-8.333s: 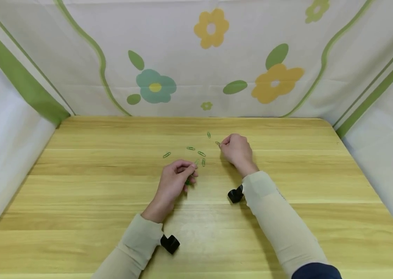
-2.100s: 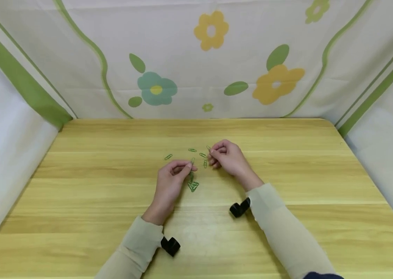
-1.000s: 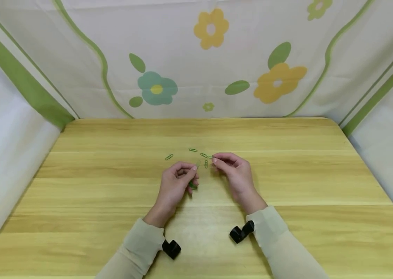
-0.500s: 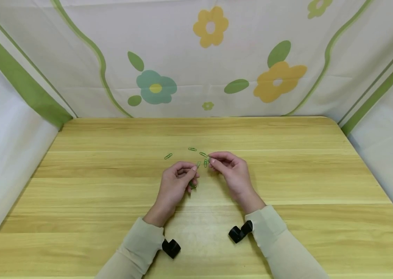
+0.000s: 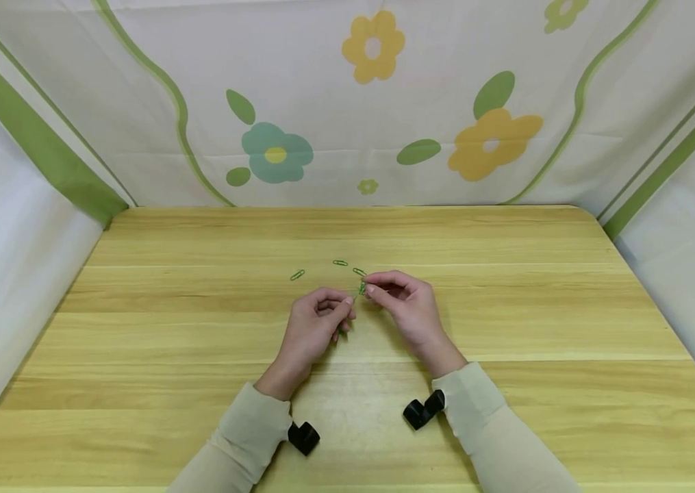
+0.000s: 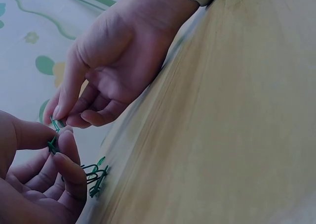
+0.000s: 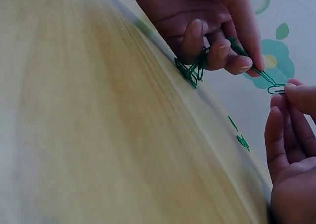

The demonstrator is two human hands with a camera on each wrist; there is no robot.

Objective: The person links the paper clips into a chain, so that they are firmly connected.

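In the head view my left hand point(image 5: 313, 322) and right hand point(image 5: 409, 305) meet fingertip to fingertip close over the table. The left thumb and index finger pinch the end of a green paper clip chain point(image 7: 265, 75). The rest of that chain point(image 7: 190, 71) dangles in a bunch below the left hand's other fingers, also seen as hanging clips point(image 6: 96, 178) in the left wrist view. Between right thumb and index finger is a single green paper clip point(image 7: 276, 88), its free end right at the tip of the chain's end clip.
Loose green paper clips lie on the wooden table point(image 5: 199, 342) beyond the hands: one at the left point(image 5: 297, 274), one at the back point(image 5: 340, 263), another point(image 5: 359, 272) by the right fingertips. A flowered curtain point(image 5: 347, 103) stands behind the table.
Two clips from the back right have left the table since the oldest frame. Lately my right hand has moved left with its clip, up to the clip in my left fingertips.
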